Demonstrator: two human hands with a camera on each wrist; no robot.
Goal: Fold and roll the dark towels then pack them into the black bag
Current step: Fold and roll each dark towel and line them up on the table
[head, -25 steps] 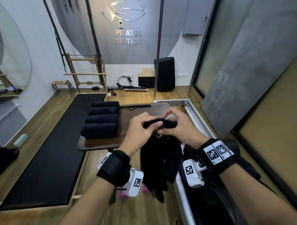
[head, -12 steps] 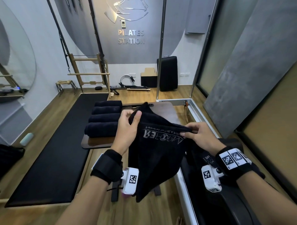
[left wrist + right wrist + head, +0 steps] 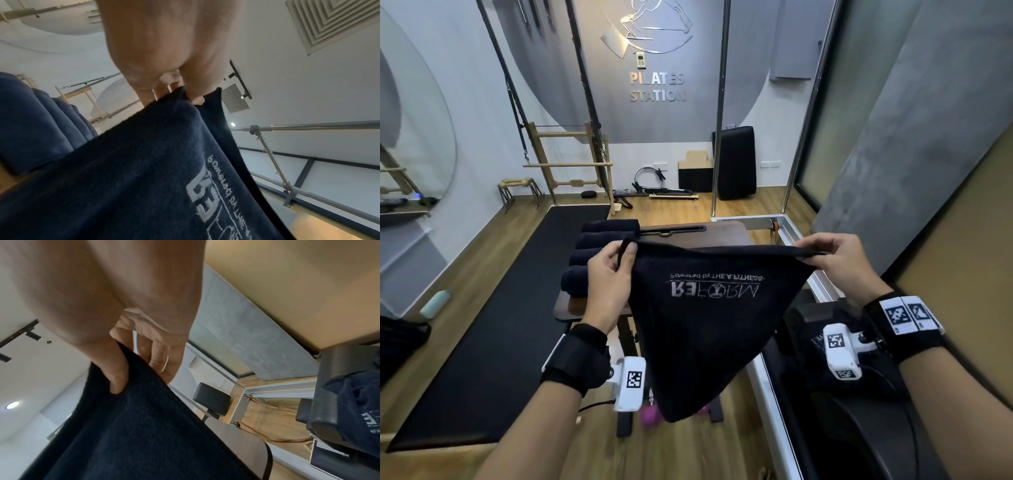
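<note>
A dark navy towel with white lettering hangs spread between my hands above the near edge of the small wooden table. My left hand pinches its left top corner, also seen in the left wrist view. My right hand pinches the right top corner, thumb on the cloth. The towel's lower tip hangs toward the floor. Several rolled dark towels lie in a row on the table's left side. More loose dark towels lie on the black seat at right. I see no black bag for certain.
A long black mat covers the wooden floor at left. A white-framed reformer with black padding runs along the right. Metal poles and a wooden ladder frame stand behind the table.
The bunched towel has been opened out. My hands moved apart along its top edge, left hand to the left, right hand to the right, stretching it flat.
</note>
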